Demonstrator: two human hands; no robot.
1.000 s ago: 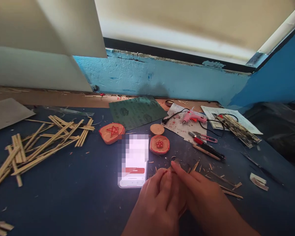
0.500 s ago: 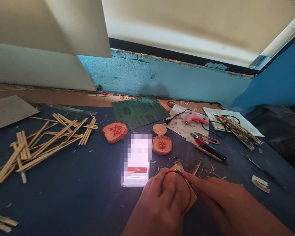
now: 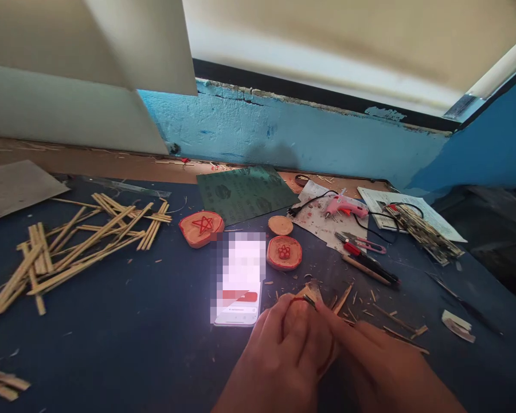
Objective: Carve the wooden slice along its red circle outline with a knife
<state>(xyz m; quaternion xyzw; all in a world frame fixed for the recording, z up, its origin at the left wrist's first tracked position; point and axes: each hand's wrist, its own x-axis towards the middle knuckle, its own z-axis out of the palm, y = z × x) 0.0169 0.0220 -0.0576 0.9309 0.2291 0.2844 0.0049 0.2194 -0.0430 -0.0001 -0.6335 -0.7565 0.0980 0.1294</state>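
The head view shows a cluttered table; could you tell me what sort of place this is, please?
Probably a small craft workbench. On the dark table lie split bamboo strips, a pink glue gun and wood slices with red designs, beside sandpaper.

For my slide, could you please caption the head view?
Both hands, left hand and right hand, press a red cord onto a wood slice beside a lit phone.

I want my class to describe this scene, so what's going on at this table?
A person works at a dark table. The left hand presses a wood slice down, while the right hand lays a red cord along its edge. Two decorated slices, a star slice and a flower slice, lie beside a lit phone. A pink glue gun lies behind.
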